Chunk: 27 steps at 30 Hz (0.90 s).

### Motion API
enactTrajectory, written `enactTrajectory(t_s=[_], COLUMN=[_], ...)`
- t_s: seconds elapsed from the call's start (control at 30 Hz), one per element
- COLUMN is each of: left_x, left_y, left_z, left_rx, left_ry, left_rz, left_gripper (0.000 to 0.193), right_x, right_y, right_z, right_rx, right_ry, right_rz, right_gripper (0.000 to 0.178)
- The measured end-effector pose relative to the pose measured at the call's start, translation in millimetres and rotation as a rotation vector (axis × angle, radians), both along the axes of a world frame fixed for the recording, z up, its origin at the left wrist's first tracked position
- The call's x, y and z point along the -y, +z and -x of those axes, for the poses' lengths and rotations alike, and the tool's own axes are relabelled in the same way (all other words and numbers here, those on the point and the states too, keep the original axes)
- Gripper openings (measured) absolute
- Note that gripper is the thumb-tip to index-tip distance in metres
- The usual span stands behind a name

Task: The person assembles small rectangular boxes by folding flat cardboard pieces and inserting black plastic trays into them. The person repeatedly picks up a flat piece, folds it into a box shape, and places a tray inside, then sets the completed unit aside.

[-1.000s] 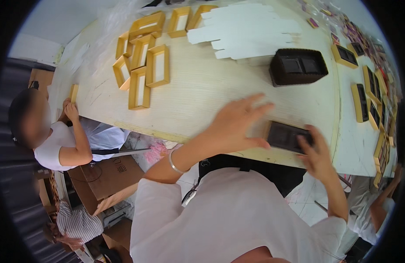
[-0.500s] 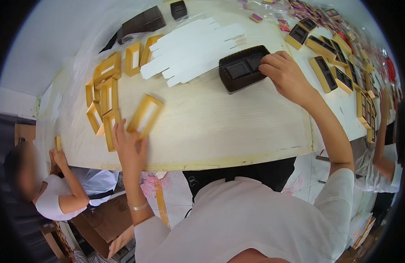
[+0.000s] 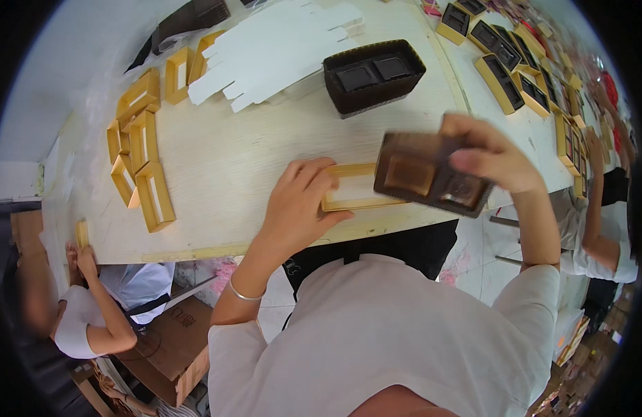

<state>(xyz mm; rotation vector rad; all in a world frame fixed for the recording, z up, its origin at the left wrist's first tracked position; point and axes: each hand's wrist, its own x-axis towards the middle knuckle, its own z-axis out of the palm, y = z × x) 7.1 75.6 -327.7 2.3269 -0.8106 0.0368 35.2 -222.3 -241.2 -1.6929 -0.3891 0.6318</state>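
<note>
My left hand (image 3: 293, 201) grips the left end of a gold cardboard box frame (image 3: 352, 204) near the table's front edge. In my right hand (image 3: 498, 156) is a dark brown plastic tray (image 3: 413, 172) with two square recesses. The tray is tilted over the right end of the frame and hides that end; whether they touch I cannot tell. Beyond my hands stands a stack of nested dark trays (image 3: 373, 87). Several gold frames (image 3: 155, 197) stand in a cluster on the left of the table.
Flat white card pieces (image 3: 265, 59) lie in a spread pile at the back. Gold boxes fitted with dark trays (image 3: 500, 83) crowd the right side. Dark sheets (image 3: 192, 19) lie at the far left. Co-workers (image 3: 99, 320) sit at both sides of the table (image 3: 231, 160).
My left hand has brought the gold frame from the left to the front middle. My right hand has lifted a tray off the stack and carried it toward me, over the frame.
</note>
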Motion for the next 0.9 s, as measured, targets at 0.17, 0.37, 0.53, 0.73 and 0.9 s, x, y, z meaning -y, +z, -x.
enactTrajectory(t_s=[0.17, 0.37, 0.53, 0.73, 0.9], left_x=[31.3, 38.2, 39.0, 46.3, 40.6], left_y=[8.3, 8.8, 7.7, 9.5, 7.9], left_z=[-1.5, -1.2, -1.3, 0.0, -6.6], left_rx=[0.004, 0.068, 0.007, -0.154, -0.233], left_ry=[-0.04, -0.028, -0.037, -0.043, -0.02], left_rz=[-0.036, -0.081, -0.043, -0.069, -0.045], left_gripper=[0.082, 0.07, 0.067, 0.069, 0.07], right_x=[-14.6, -39.7, -14.6, -15.8, -1.1], right_y=[-25.7, -42.5, -41.4, -39.3, -32.0], right_z=[-2.1, 24.8, 34.3, 34.7, 34.6], right_rx=[-0.245, 0.858, 0.819, 0.609, 0.481], right_ry=[-0.001, -0.14, 0.078, 0.05, 0.0], right_rz=[0.369, 0.627, 0.533, 0.642, 0.301], right_gripper=[0.027, 0.028, 0.025, 0.02, 0.028])
